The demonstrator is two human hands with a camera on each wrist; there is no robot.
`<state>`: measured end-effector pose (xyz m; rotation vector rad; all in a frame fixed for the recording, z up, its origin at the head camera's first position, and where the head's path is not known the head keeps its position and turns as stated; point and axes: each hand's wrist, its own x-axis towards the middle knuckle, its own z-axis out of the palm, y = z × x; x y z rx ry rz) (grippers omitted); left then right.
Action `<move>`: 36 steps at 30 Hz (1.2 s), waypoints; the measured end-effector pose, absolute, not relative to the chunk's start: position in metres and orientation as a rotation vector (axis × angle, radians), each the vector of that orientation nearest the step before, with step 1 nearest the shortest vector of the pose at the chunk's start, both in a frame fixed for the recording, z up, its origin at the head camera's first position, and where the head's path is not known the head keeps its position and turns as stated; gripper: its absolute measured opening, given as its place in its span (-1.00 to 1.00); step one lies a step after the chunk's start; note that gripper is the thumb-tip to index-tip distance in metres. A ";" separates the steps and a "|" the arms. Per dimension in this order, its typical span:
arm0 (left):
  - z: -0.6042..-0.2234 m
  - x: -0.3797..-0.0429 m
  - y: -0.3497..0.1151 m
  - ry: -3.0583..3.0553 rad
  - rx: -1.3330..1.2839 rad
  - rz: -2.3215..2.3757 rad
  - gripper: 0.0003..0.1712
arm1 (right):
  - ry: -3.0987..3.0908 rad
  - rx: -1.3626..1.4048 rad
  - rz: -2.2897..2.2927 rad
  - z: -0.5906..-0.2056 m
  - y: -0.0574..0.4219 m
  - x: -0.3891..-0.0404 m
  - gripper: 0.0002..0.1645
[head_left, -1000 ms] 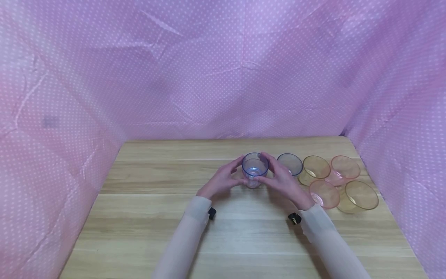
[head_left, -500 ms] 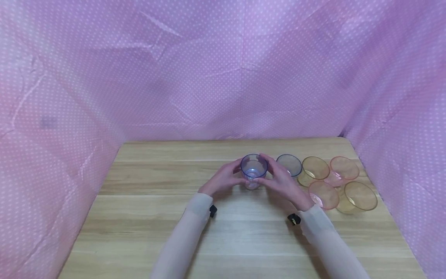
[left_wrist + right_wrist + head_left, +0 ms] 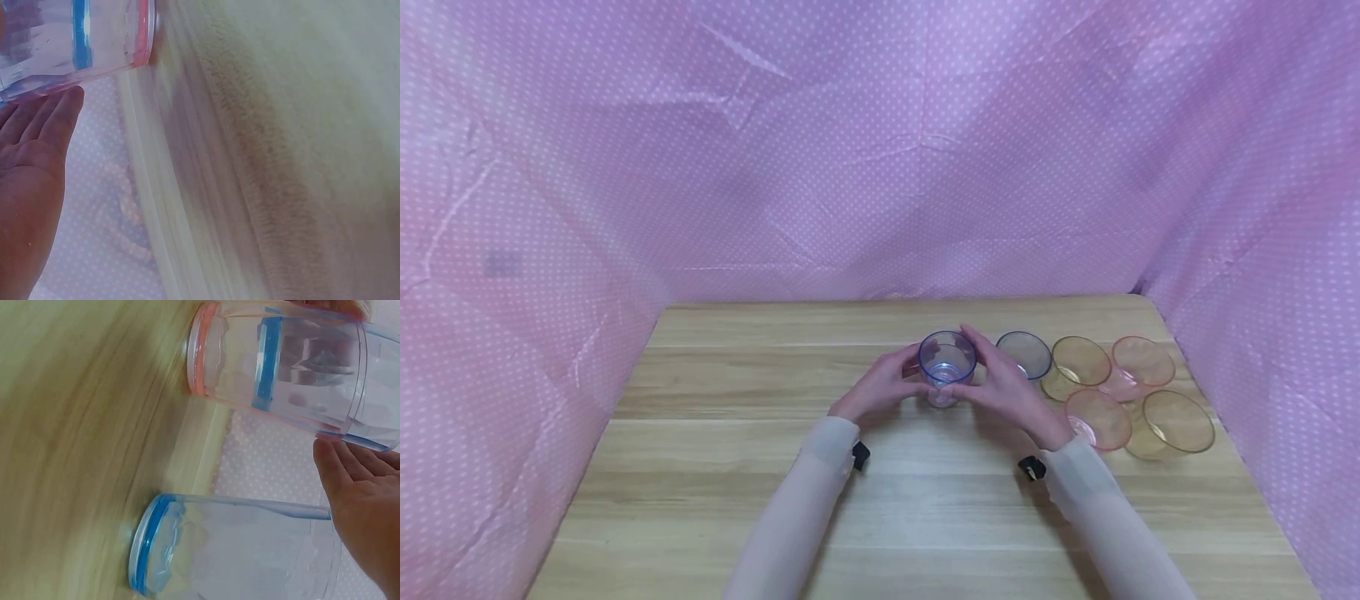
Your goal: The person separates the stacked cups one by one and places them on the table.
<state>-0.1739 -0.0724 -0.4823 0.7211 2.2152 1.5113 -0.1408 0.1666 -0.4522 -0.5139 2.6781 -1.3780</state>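
Observation:
Near the table's middle, a clear blue-rimmed cup (image 3: 947, 358) sits nested inside a clear pink cup (image 3: 234, 356), whose pink base ring shows in both wrist views. The pair stands upright, its base at or very near the tabletop. My left hand (image 3: 883, 385) holds it from the left, thumb in front and fingers along the side. From the right, my right hand (image 3: 1009, 390) holds it in the same way, fingertips near the rims. Just right of that hand stands a second blue cup (image 3: 250, 550), partly hidden by it in the head view.
To the right stand a yellow cup (image 3: 1081, 360) and a pink cup (image 3: 1142, 362) at the back. In front of them are another pink cup (image 3: 1099, 419) and another yellow cup (image 3: 1176, 421). A pink dotted cloth (image 3: 880, 167) hangs around the wooden table (image 3: 737, 367).
Both hands stay around the nested cups, which keep nearly the same place. The right hand's fingers have risen slightly beside the rim in the last half second.

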 end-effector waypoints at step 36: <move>-0.485 -0.170 -0.072 2.239 0.713 1.516 -0.18 | 2.586 -0.556 -1.524 -0.458 0.165 -0.148 0.23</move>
